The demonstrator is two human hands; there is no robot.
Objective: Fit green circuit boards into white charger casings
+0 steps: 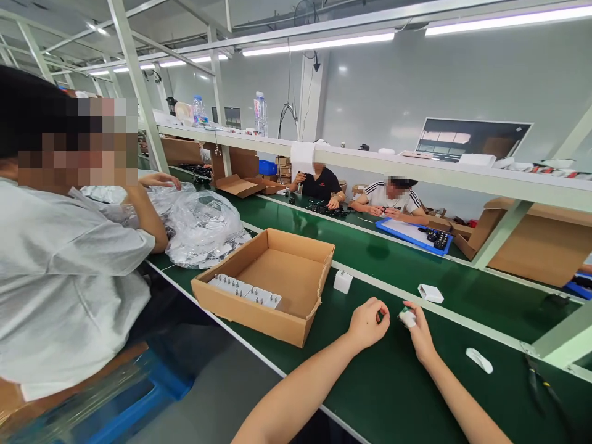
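Note:
My left hand point(370, 322) is over the green bench, its fingers curled and thumb meeting the fingertips; anything pinched there is too small to make out. To its right, my right hand point(419, 327) holds a small white part with a green piece point(407, 317). A white plug housing point(343, 282) with metal pins stands beside the cardboard box. An open white casing point(430, 293) lies beyond my right hand. Inside the near left part of the cardboard box point(259, 325), several white plug units point(263, 297) sit in rows, pins up.
A white oval piece point(479, 361) and pliers point(539, 376) lie at the right. A person sits at the left by clear plastic bags point(203, 228). Two people work across the bench near a blue tray point(413, 235). A shelf point(370, 161) spans above.

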